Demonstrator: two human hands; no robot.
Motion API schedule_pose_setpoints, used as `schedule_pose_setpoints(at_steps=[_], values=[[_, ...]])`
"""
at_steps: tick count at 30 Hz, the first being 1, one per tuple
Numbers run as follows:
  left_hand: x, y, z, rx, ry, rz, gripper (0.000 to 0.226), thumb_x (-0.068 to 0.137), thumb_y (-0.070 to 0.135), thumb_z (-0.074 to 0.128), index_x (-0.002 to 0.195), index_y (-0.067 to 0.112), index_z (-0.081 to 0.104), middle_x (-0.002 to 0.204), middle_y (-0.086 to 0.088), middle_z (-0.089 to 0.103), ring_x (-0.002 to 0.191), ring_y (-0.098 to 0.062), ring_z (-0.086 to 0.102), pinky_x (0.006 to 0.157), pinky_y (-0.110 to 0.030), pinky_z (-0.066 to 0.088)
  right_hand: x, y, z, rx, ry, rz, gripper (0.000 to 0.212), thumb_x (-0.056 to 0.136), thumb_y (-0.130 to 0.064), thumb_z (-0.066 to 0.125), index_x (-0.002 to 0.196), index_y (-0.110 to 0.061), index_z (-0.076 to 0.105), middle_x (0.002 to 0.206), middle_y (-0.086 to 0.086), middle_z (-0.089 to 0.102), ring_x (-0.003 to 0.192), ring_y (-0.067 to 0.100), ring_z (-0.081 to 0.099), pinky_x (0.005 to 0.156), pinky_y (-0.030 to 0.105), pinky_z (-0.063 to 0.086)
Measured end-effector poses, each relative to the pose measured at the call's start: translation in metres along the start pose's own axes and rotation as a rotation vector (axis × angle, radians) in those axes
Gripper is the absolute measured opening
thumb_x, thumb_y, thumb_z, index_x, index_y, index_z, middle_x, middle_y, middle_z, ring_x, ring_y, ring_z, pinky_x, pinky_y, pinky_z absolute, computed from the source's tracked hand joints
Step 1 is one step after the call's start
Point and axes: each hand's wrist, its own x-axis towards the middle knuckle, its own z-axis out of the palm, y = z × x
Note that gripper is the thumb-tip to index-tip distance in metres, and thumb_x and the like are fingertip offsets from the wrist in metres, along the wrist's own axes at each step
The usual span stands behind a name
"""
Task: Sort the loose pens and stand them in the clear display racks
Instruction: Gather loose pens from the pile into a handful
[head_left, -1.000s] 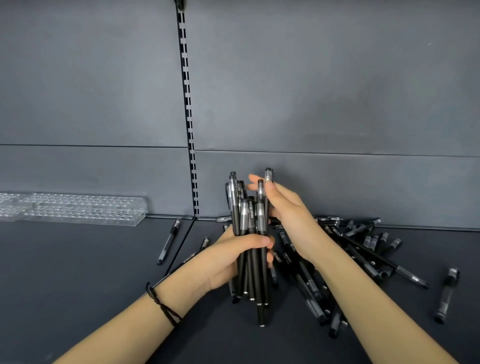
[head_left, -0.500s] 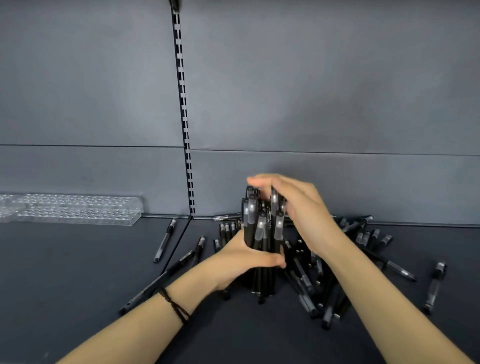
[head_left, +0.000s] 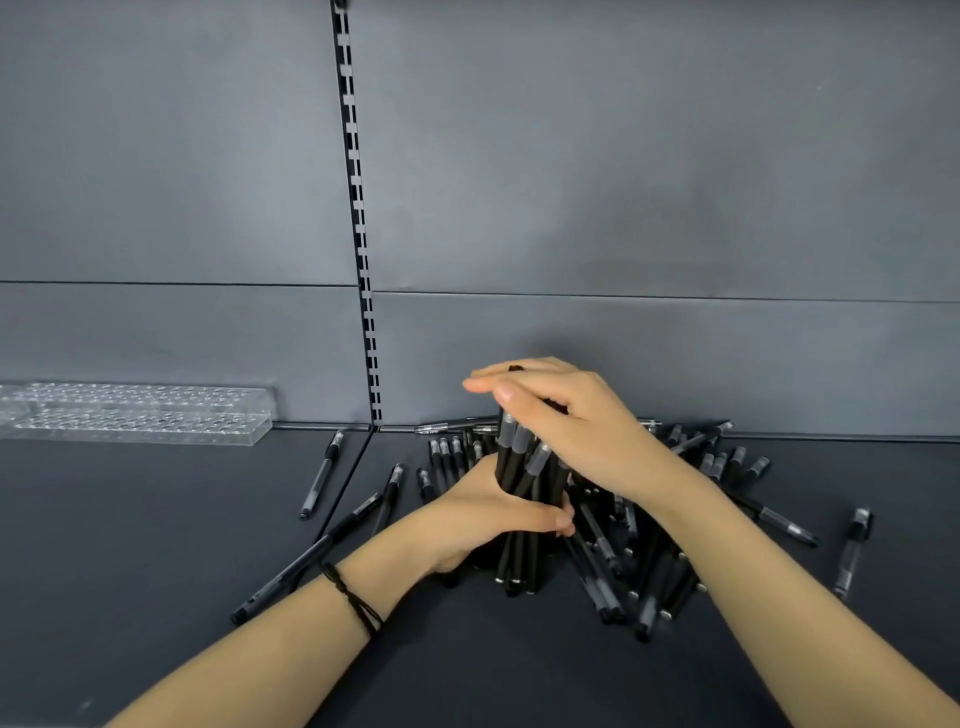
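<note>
pen bundle (head_left: 511, 457) tops: hidden under right hand (head_left: 566, 421) | rack (head_left: 135, 415): cut by left edge | pile (head_left: 644, 577): partly behind right forearm (head_left: 737, 551)

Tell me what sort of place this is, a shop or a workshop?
Most likely a shop shelf being stocked, probably stationery. The grey back panel has a slotted upright, a clear rack with rows of holes sits at the back left, and many identical black pens lie in a heap.

Black pen bundle (head_left: 514, 470) upright; loose pens (head_left: 605, 577) heaped beside (lying flat); clear rack (head_left: 135, 415) well left.
</note>
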Motion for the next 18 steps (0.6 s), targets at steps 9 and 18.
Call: schedule_pose_setpoints(at_steps=[9, 18], values=[[-0.003, -0.001, -0.001, -0.059, 0.019, -0.005, 0.018, 0.081, -0.005, 0.071, 0.092, 0.008, 0.065, 0.083, -0.003, 0.07, 0.083, -0.018, 0.066, 0.081, -0.027, 0.052, 0.001, 0.002, -0.002, -0.21, -0.023, -0.012, 0.035, 0.102, -0.039, 0.037, 0.13, -0.036, 0.058, 0.124, -0.023, 0.062, 0.118, -0.007, 0.053, 0.104, 0.031, 0.042], [-0.006, 0.01, 0.003, 0.002, 0.02, 0.007, 0.019, 0.081, -0.007, 0.068, 0.093, 0.005, 0.059, 0.069, -0.007, 0.064, 0.068, -0.021, 0.062, 0.075, -0.031, 0.054, 0.008, 0.005, -0.003, -0.277, 0.119, 0.009, 0.046, 0.082, -0.068, 0.037, 0.088, -0.03, 0.061, 0.084, -0.013, 0.064, 0.08, 0.009, 0.059, 0.075, 0.041, 0.05]])
